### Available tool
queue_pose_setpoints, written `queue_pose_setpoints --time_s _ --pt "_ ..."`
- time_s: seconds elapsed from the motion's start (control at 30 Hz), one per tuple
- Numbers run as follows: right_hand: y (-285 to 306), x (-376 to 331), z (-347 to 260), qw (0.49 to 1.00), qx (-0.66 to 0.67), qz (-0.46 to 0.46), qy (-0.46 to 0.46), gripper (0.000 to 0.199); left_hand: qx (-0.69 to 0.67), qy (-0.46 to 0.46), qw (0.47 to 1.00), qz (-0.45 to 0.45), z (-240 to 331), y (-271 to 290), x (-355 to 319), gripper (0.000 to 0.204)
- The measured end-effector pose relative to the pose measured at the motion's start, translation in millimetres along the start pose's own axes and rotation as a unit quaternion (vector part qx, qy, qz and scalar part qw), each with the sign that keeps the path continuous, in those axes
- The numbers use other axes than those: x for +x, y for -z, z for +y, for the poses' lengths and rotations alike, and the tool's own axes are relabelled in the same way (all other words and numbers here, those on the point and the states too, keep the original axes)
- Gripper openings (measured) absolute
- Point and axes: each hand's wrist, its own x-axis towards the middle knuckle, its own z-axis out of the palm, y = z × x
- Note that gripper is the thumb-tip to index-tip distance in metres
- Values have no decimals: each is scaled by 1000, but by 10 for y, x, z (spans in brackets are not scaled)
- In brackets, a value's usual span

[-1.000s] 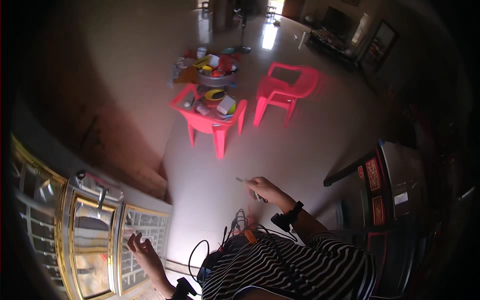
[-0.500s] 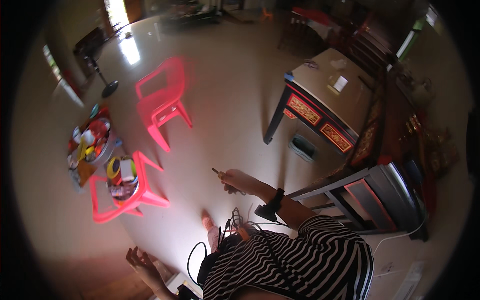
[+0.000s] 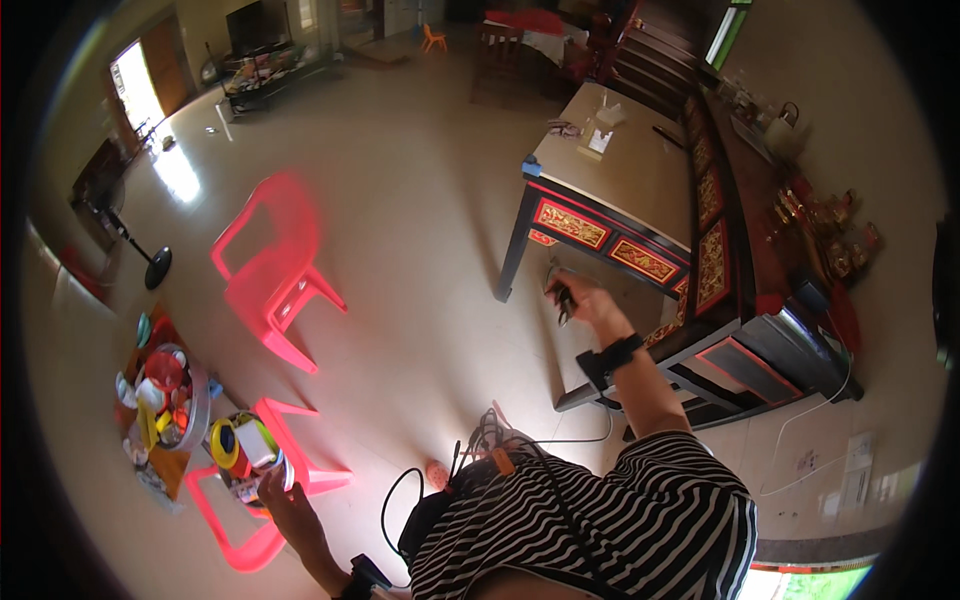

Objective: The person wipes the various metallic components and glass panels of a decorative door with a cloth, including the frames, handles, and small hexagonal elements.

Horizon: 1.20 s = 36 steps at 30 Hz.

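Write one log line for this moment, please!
left hand: touching bowl of colourful items on red plastic chair | right hand: raised, gripping small dark thin object | nearby: dark wooden table with red-gold panels

A chair (image 3: 268,268) stands left of the table (image 3: 630,180), with a laden stool (image 3: 262,478) nearer, lower left.

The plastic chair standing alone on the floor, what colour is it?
The plastic chair is bright pinkish red; the head view shows it best, left of centre.
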Motion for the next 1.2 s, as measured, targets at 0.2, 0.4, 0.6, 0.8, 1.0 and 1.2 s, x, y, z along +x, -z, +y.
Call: queue_pose_setpoints --time_s 0.2,0.4,0.6,0.8,1.0,1.2 --pt "903 650 -917 971 130 180 85 15 -15 -48 997 -55 541 -604 661 33" --pt "1869 1787 -1563 939 168 286 89 7 26 -74 993 -89 1302 -1345 1282 33" --pt "2992 2561 -2010 932 180 311 43 9 21 -75 987 -142 2369 -2134 1891 32" --pt "3541 3199 -2326 894 -133 401 148 16 21 -173 970 -169 3091 -2647 2542 38" --pt "4045 3544 -2948 833 31 540 115 24 -32 -158 960 -229 3482 -3220 3405 38" --pt "2676 4092 -3071 831 -279 448 174 25 -37 -198 934 -295 3653 -3898 4466 37"
